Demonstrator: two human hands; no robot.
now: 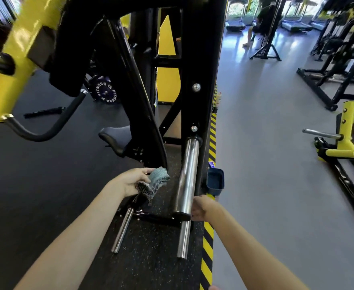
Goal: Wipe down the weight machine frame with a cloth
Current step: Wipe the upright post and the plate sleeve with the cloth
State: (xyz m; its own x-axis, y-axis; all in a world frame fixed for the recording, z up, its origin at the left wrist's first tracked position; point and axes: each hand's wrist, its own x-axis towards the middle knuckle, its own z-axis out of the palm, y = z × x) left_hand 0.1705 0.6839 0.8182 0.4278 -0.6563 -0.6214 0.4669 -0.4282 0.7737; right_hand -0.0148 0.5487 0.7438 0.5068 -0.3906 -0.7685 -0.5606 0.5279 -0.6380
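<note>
Gym floor seen from above, looking down along two bare forearms. At far left a yellow lever arm (15,65) of the weight machine runs down to a curved black handle (46,130). Behind it a dark weight plate (105,91) carries the word "FITNESS" in white, repeated round its rim. A small orange label higher on the machine is too blurred to read. A padded seat (115,139) sits low, just left of the black weight machine frame (201,70).

The left hand (134,181) has its fingers curled round a bunched blue-and-grey cloth (155,183). The cloth touches the lower end of a curved black frame bar (142,105), and one corner hangs loose below the hand.

Just right of the cloth a chrome peg (187,176) juts from the frame toward the camera. The right hand (201,208) meets the peg's near end from the right. Its fingers are hidden behind the peg, so whether they grip it cannot be told.

A dark blue cup (214,182) sits just beyond that hand, beside a yellow-and-black hazard stripe (208,237) that edges the black mat. Further right lie grey floor (276,164) and more black and yellow machines, with a seated person (263,19) far off near treadmills
</note>
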